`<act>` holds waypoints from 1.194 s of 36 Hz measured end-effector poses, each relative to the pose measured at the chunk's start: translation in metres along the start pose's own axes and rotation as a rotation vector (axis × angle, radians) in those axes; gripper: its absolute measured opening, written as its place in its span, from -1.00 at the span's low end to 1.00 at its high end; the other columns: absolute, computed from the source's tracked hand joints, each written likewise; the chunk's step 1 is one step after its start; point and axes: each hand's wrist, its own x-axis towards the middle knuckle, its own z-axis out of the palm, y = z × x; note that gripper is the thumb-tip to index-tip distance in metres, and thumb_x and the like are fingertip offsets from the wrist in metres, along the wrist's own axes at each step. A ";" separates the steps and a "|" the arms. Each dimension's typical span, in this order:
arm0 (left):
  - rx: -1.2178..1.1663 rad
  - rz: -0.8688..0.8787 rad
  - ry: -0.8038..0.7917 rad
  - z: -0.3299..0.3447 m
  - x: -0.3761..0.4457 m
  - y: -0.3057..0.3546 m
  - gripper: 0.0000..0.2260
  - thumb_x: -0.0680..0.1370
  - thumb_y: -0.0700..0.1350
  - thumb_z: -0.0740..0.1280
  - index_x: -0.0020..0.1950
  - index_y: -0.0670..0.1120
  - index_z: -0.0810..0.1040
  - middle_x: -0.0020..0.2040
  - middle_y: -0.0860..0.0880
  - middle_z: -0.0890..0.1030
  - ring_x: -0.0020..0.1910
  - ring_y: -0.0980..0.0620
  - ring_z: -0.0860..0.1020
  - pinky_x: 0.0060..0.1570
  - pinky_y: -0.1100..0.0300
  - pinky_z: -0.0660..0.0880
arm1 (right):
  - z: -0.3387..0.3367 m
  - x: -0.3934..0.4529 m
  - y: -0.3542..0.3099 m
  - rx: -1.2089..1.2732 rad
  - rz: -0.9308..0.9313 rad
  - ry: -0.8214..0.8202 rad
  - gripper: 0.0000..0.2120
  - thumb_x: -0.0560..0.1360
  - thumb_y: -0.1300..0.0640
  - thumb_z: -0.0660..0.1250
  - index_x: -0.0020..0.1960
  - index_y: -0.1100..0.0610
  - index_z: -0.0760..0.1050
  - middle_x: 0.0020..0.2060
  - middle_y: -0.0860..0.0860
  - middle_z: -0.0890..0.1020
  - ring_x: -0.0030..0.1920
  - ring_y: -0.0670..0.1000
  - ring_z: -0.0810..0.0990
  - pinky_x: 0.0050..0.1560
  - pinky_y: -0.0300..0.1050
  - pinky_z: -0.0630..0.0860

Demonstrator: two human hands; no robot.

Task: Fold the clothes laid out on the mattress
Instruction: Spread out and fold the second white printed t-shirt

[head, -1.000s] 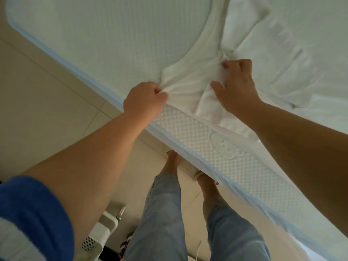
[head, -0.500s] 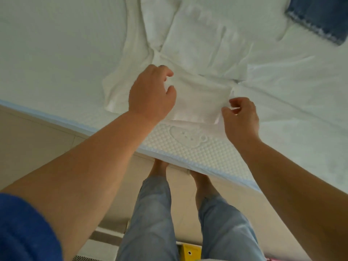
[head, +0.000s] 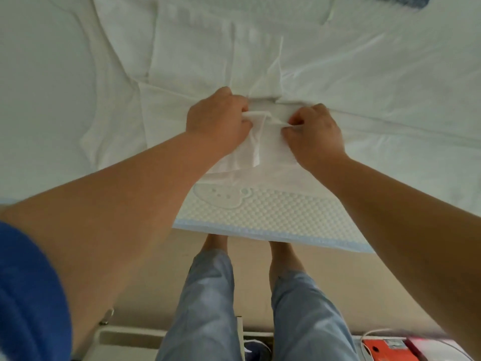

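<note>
— What colour is the cloth pinched in the fingers?
— The white garment is plain white, no print, the same white beyond the fingertips.
— And nearer the wrists?
— The mattress is white with a raised dot grid, a pale bear-shaped emblem and a light blue edge.
— Anything darker?
— A dark blue denim piece far beyond the fingers, a blue sleeve, light blue-grey trousers, a beige floor, a red-orange box.
</note>
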 end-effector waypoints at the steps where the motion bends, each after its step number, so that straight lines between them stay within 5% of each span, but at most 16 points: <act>1: -0.011 -0.007 0.028 0.001 -0.001 0.000 -0.83 0.50 0.02 0.29 0.01 -0.02 0.56 0.03 -0.08 0.48 -0.09 -0.17 0.52 -0.21 0.13 0.28 | 0.000 0.000 0.000 0.022 -0.002 0.021 -0.95 0.46 0.06 0.26 -0.09 0.01 0.44 -0.05 -0.07 0.36 -0.18 -0.02 0.37 -0.16 -0.16 0.28; 6: -0.120 -0.150 0.179 0.007 -0.011 0.004 -0.75 0.46 -0.05 0.35 0.11 -0.06 0.49 0.14 -0.10 0.42 -0.09 -0.14 0.52 -0.20 0.16 0.31 | -0.002 -0.002 -0.001 0.155 -0.005 0.068 -0.77 0.47 0.15 0.25 0.12 0.10 0.44 0.11 0.02 0.42 -0.14 -0.04 0.37 -0.10 -0.19 0.29; 12: -0.265 -0.146 0.340 -0.002 -0.010 0.004 -0.76 0.46 -0.09 0.33 0.11 -0.08 0.54 0.13 -0.08 0.49 -0.04 -0.05 0.53 -0.14 0.20 0.36 | -0.011 0.007 -0.022 0.309 -0.036 0.071 -0.62 0.49 0.02 0.30 0.28 0.05 0.40 0.14 -0.12 0.41 -0.05 -0.11 0.45 -0.05 -0.29 0.28; 15: -0.152 0.050 0.321 -0.006 -0.004 0.000 -0.70 0.48 -0.12 0.29 0.19 -0.14 0.57 0.19 -0.16 0.53 0.15 -0.14 0.50 0.11 0.09 0.38 | -0.014 0.022 -0.037 0.536 0.060 -0.023 -0.63 0.46 0.06 0.34 0.25 0.02 0.40 -0.03 -0.19 0.52 -0.13 -0.10 0.55 -0.15 -0.24 0.44; 18: -0.024 0.134 0.146 -0.002 0.006 -0.009 -0.59 0.55 0.00 0.17 0.37 -0.10 0.43 0.44 -0.17 0.33 0.44 -0.16 0.24 0.40 -0.03 0.15 | -0.015 0.032 -0.040 0.688 0.145 -0.109 -0.82 0.45 0.11 0.38 0.04 0.05 0.49 -0.22 -0.08 0.61 -0.36 -0.10 0.57 -0.42 -0.29 0.41; 21: 0.031 0.094 0.100 0.004 0.016 -0.019 -0.61 0.61 0.06 0.12 0.42 0.00 0.38 0.51 -0.10 0.21 0.50 -0.09 0.11 0.44 -0.01 0.02 | -0.017 0.034 -0.036 0.601 0.094 -0.153 -0.91 0.43 0.06 0.38 -0.25 -0.01 0.53 -0.39 -0.08 0.58 -0.38 -0.09 0.52 -0.38 -0.25 0.40; 27: -0.003 0.052 0.287 -0.001 0.023 -0.023 -0.68 0.52 0.12 0.21 0.07 -0.01 0.64 0.34 -0.09 0.44 0.41 -0.12 0.28 0.34 -0.09 0.06 | -0.016 0.037 -0.043 0.220 0.045 -0.207 -0.79 0.40 0.08 0.28 -0.25 0.20 0.59 -0.40 0.07 0.53 -0.31 0.07 0.48 -0.34 -0.16 0.36; 32: 0.134 -0.064 0.048 0.001 0.038 -0.033 -0.37 0.46 0.27 0.22 0.49 0.25 0.09 0.56 -0.02 -0.11 0.52 -0.09 -0.19 0.39 -0.22 -0.21 | -0.027 0.043 -0.047 0.036 0.113 -0.157 -0.83 0.37 0.15 0.21 -0.37 0.13 0.48 -0.45 0.01 0.48 -0.38 0.04 0.44 -0.45 -0.19 0.26; 36: 0.145 -0.068 -0.032 0.000 0.042 -0.032 -0.26 0.41 0.33 0.23 0.49 0.29 -0.07 0.55 -0.03 -0.23 0.50 -0.12 -0.28 0.35 -0.28 -0.27 | -0.027 0.032 -0.045 0.074 -0.006 0.102 -0.90 0.44 0.17 0.19 -0.10 0.07 0.46 -0.26 -0.03 0.53 -0.21 0.05 0.48 -0.26 -0.16 0.34; 39: 0.121 0.008 0.054 -0.002 0.039 -0.031 -0.34 0.44 0.33 0.18 0.49 0.28 0.01 0.55 -0.05 -0.17 0.51 -0.10 -0.25 0.33 -0.32 -0.26 | -0.023 0.019 -0.057 0.120 -0.466 0.368 -0.82 0.45 0.24 0.24 0.02 0.20 0.53 -0.12 0.08 0.55 -0.08 0.10 0.51 -0.12 -0.20 0.36; 41: 0.148 0.091 0.137 -0.003 0.039 -0.034 -0.44 0.50 0.29 0.07 0.49 0.25 0.07 0.56 -0.04 -0.10 0.52 -0.07 -0.19 0.33 -0.32 -0.25 | -0.014 0.023 -0.062 0.020 -0.652 0.329 -0.70 0.48 0.22 0.23 0.19 0.22 0.52 0.11 0.17 0.57 0.14 0.20 0.50 0.12 -0.04 0.42; 43: 0.202 0.089 0.112 -0.003 0.043 -0.041 -0.44 0.53 0.27 0.00 0.51 0.21 0.00 0.56 -0.01 -0.11 0.52 -0.04 -0.19 0.35 -0.30 -0.26 | -0.005 0.034 -0.061 -0.203 -0.616 0.122 -0.54 0.58 0.05 0.13 0.46 0.12 0.25 0.45 0.12 0.29 0.46 0.15 0.18 0.42 0.05 0.11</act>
